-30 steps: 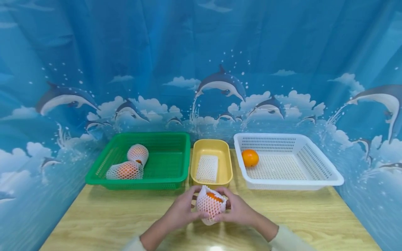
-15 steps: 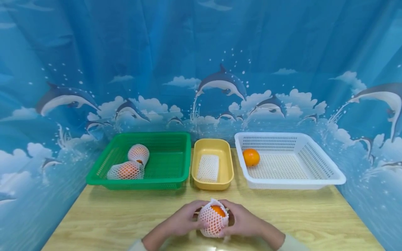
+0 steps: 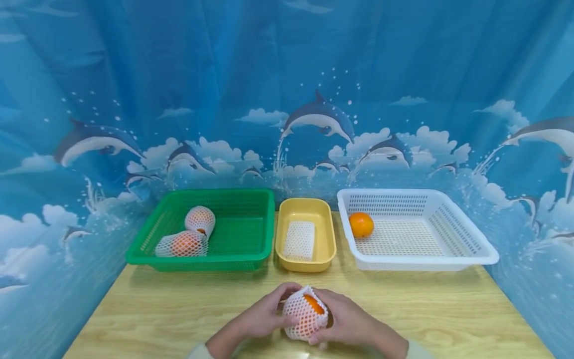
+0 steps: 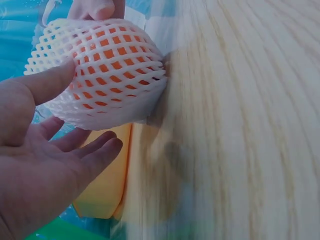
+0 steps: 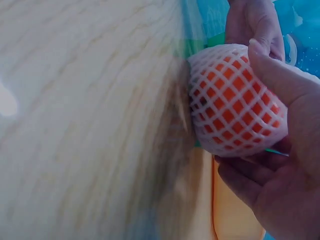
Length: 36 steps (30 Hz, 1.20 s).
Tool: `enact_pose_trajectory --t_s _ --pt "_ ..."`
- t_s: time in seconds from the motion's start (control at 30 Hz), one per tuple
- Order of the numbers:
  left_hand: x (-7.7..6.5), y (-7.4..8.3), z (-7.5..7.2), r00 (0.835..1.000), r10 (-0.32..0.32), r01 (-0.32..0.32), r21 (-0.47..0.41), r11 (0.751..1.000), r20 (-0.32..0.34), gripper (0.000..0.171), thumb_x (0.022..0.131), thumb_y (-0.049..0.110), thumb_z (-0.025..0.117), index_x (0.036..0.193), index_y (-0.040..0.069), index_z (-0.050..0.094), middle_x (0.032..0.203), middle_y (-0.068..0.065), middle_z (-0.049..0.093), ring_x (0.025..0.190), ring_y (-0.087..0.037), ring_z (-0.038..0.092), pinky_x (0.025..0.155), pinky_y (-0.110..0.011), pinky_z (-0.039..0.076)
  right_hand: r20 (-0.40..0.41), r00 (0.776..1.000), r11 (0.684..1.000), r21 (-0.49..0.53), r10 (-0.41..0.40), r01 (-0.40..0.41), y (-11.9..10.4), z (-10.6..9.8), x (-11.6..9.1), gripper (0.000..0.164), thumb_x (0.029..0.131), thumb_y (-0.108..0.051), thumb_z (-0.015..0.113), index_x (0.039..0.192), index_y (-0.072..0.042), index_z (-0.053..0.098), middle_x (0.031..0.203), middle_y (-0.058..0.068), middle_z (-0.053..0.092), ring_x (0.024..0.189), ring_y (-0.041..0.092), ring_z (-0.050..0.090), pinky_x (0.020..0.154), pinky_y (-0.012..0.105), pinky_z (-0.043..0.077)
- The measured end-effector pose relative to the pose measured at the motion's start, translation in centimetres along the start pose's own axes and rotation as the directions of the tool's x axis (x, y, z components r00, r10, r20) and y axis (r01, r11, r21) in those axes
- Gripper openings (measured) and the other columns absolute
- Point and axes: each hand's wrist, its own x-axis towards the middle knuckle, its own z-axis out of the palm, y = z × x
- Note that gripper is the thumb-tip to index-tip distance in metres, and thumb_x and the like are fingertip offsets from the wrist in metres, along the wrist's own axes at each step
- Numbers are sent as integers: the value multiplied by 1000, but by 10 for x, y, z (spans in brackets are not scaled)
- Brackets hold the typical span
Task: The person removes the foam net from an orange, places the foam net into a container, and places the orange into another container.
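Observation:
A round orange-coloured fruit in a white foam net sleeve (image 3: pixel 304 319) is held between both hands above the front middle of the table. My left hand (image 3: pixel 264 313) holds its left side, the thumb pressed on the net (image 4: pixel 100 75) and the fingers curved beneath and behind. On the other side my right hand (image 3: pixel 347 319) grips it with thumb and fingers round the net (image 5: pixel 235 105). Bare orange skin (image 3: pixel 314 304) shows through the sleeve's open top. The fruit's kind cannot be told for sure.
A green basket (image 3: pixel 199 263) at the left holds two fruits in net sleeves (image 3: pixel 199 220). In the yellow tray (image 3: pixel 325 239) at the middle lies a flat foam net (image 3: pixel 299 240). The white basket (image 3: pixel 426 263) at the right contains one bare orange fruit (image 3: pixel 361 225).
Both hands have come nearer the person with the netted fruit, lower in view. The fruit has tilted slightly, and the right hand has shifted round it. The baskets' contents look the same.

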Motion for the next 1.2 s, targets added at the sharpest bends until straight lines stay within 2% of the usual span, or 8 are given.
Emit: enact_pose_trajectory --t_s 0.1,0.23,0.33,0.43,0.67,0.93,1.07,1.2 --pt "-1 -1 -1 999 8 -7 21 1000 -44 51 90 18 69 133 8 45 136 -12 51 128 -36 47 106 -50 40 16 1000 1000 -3 -18 18 0 -2 0 88 73 -54 78 146 -22 42 138 -2 54 121 18 55 102 47 45" --pt "-2 -1 -2 997 30 -28 33 999 -67 43 91 18 67 128 5 51 130 -11 54 124 -35 50 102 -41 46 23 1000 1000 -28 -14 15 0 -4 0 87 77 -56 73 146 -13 41 140 4 53 123 21 54 103 46 45" --pt "-2 1 -2 997 40 -36 67 997 -62 42 92 23 65 129 5 54 134 -12 52 126 -33 48 100 -34 47 12 1000 999 -37 4 -4 0 -5 -1 88 78 -56 71 145 -8 41 140 6 53 123 23 54 103 47 45" --pt "-2 4 -2 998 40 -33 136 990 -51 45 93 28 65 130 5 55 143 -15 46 128 -34 46 100 -38 48 1 1000 999 -41 16 -16 1 -5 -2 91 78 -56 71 146 -6 40 141 8 51 124 26 53 103 50 44" --pt "-7 8 2 999 41 -35 281 959 -16 64 89 42 68 142 14 47 146 -10 44 130 -30 45 104 -49 44 -1 1000 998 -64 25 -25 1 -4 -3 87 79 -57 71 146 -9 41 142 8 50 127 29 51 104 53 42" --pt "-6 9 11 994 66 -30 371 928 -86 80 80 48 75 144 12 43 141 -4 50 126 -23 50 104 -47 44 -26 1000 998 -62 8 -10 -1 -2 -3 81 79 -55 72 143 -13 45 140 4 53 124 25 53 103 49 44" --pt "-6 9 13 992 35 12 370 929 -119 81 82 42 76 147 11 38 138 -3 52 122 -20 52 101 -45 47 -20 1000 999 -52 -2 1 -1 -1 -3 81 79 -53 73 144 -14 43 140 3 53 124 24 54 103 48 44" --pt "-6 8 13 991 35 19 394 919 -129 69 84 37 75 143 16 46 135 -1 54 120 -20 54 100 -46 47 4 999 998 -54 34 -34 -2 -2 -3 87 79 -57 70 146 -9 41 141 8 52 125 27 52 103 51 43"
